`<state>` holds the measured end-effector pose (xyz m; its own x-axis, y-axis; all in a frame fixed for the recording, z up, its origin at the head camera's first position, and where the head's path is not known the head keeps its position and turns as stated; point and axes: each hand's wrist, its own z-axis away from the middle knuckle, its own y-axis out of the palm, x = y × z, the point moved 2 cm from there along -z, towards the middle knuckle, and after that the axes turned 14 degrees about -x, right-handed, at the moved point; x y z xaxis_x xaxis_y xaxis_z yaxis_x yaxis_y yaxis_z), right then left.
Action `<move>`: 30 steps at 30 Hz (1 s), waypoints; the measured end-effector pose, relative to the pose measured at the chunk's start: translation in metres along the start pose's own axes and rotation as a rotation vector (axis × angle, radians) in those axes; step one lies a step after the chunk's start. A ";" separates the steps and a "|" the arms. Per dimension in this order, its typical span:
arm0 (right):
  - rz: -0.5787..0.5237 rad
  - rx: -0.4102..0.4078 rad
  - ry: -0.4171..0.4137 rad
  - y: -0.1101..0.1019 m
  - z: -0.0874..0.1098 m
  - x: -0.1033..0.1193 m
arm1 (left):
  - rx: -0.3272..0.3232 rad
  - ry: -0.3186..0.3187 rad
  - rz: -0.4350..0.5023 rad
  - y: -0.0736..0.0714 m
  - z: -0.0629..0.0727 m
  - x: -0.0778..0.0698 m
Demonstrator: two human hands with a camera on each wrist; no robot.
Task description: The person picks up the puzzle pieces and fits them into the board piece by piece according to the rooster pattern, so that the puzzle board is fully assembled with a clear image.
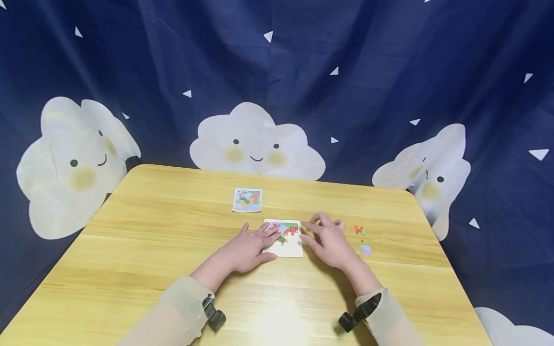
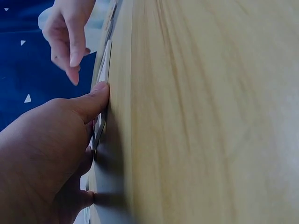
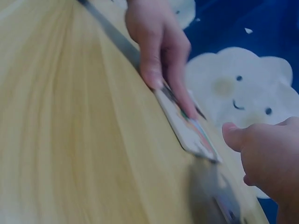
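- Your left grip (image 1: 250,249), fingers spread, rests on the left side of the square white puzzle board (image 1: 289,249) on the yellow wooden table (image 1: 182,216).
- Your right grip (image 1: 331,245), thumb and forefinger apart, hovers beside its right edge.

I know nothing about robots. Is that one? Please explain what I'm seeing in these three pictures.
No robot here: these are a person's own left hand and right hand. The wide picture comes from a camera worn on the head, looking forward and down; the others come from the black wrist cameras, one on each arm. On the wooden table lie a partly filled puzzle board, a picture card beyond it and, to the right, an orange piece and a green-and-purple piece. The left hand rests on the board. The right hand is beside the board's right edge and appears to hold nothing.
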<state>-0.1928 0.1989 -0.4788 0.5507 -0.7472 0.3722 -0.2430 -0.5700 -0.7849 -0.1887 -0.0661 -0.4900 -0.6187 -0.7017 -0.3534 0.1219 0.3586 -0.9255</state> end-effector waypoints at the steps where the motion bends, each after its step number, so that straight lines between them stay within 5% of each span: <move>1: -0.003 -0.008 0.007 -0.004 0.001 -0.004 | 0.001 0.001 0.000 0.000 0.000 0.000; 18: 0.152 0.072 0.209 -0.070 0.027 -0.076 | 0.008 -0.006 -0.001 0.001 0.001 0.001; 30: 0.075 0.070 0.326 -0.072 0.035 -0.108 | 0.005 -0.004 0.013 0.001 0.001 0.001</move>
<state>-0.2066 0.3325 -0.4793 0.2465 -0.8626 0.4417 -0.2116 -0.4927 -0.8441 -0.1883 -0.0673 -0.4920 -0.6141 -0.6995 -0.3655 0.1338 0.3641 -0.9217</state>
